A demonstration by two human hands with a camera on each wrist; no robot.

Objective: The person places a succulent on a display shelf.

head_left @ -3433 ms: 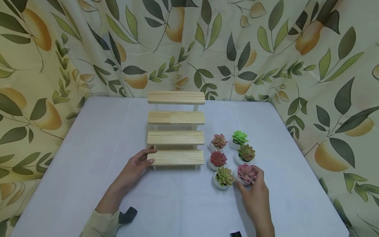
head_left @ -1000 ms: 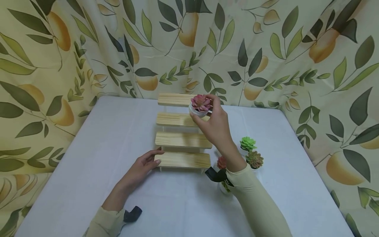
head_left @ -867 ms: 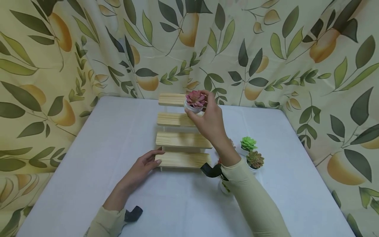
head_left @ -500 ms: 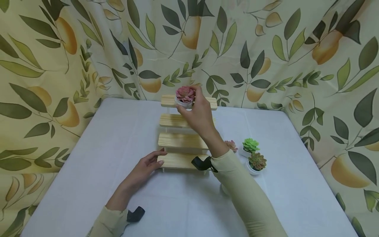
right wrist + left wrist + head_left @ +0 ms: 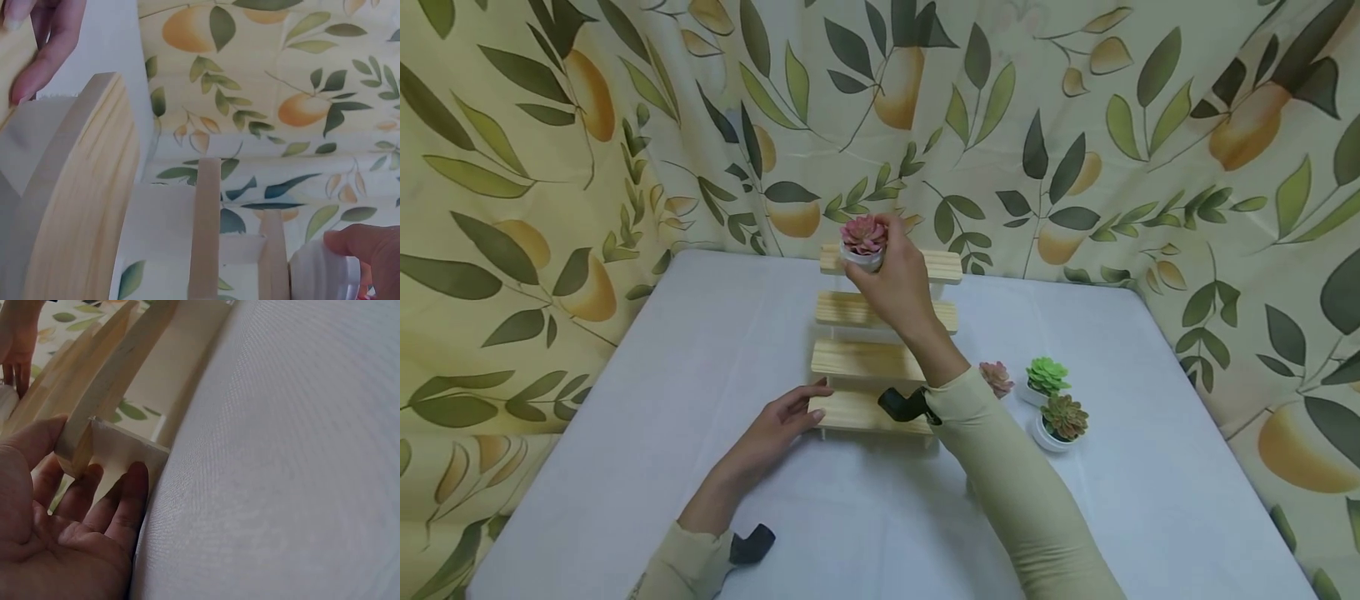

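Observation:
A tiered wooden display stand (image 5: 861,358) stands on the white cloth. My left hand (image 5: 782,421) grips the left end of its lowest board; the left wrist view shows the thumb on the board (image 5: 103,387) and fingers curled beneath, beside the white side support. At the left end of the top board, my right hand (image 5: 895,279) pinches a small white pot with a pink succulent (image 5: 862,235). In the right wrist view the white pot (image 5: 322,272) is right against the top board, or very near it; whether it bears weight there I cannot tell.
Right of the stand are potted succulents: a pale pink one (image 5: 996,377), a bright green one (image 5: 1047,375) and a brown-green one (image 5: 1063,417). My right sleeve (image 5: 1015,467) hides the area in front of them. A fruit-patterned curtain (image 5: 985,125) hangs behind the table (image 5: 722,333).
My right hand has lifted the pink succulent from the group at right and carried it left to the stand's top board. My left hand stays on the lowest board. The head view has shifted slightly.

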